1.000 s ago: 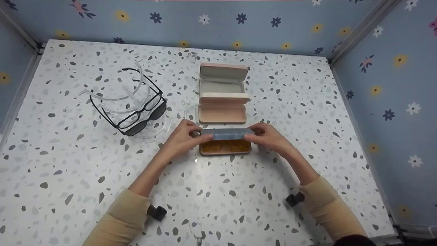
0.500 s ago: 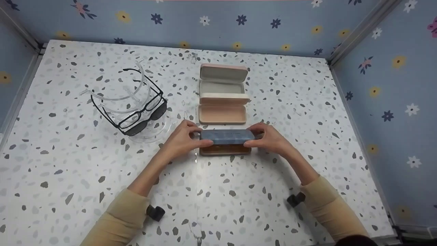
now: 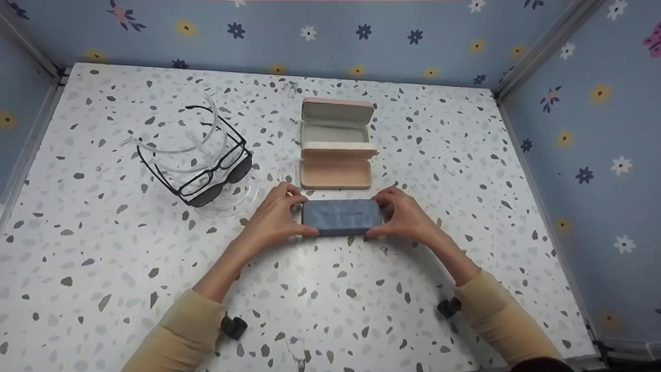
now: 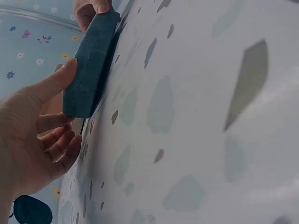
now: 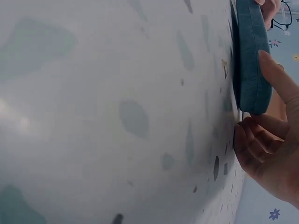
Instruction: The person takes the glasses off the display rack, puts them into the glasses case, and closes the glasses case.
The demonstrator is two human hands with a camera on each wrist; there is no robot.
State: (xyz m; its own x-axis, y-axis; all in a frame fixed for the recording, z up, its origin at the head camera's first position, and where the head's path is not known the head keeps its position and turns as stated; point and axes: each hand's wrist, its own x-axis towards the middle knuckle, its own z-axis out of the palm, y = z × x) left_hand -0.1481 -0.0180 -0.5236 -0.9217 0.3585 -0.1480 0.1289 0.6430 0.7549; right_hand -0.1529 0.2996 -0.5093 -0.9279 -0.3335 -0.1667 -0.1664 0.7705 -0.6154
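A blue-grey glasses case [image 3: 342, 218], its lid down, lies on the table with its long side facing me. My left hand [image 3: 272, 217] grips its left end between thumb and fingers; in the left wrist view the thumb lies along the case's front edge. At the opposite end my right hand [image 3: 408, 216] holds the case the same way, its thumb [image 5: 275, 77] on the front edge. Whatever is inside the case is hidden by the lid.
Behind the case stand two glasses cases with raised lids, a peach-lined one [image 3: 335, 174] and a grey-lined one [image 3: 334, 133]. To the left lie black-framed glasses [image 3: 196, 182], dark sunglasses [image 3: 209, 196] and clear-framed pieces [image 3: 173, 151], overlapping. Flowered walls [image 3: 330, 49] border the table.
The blue-grey lid has swung down toward me under both thumbs, from partly raised to closed. It now covers the yellow-tinted glasses seen inside earlier.
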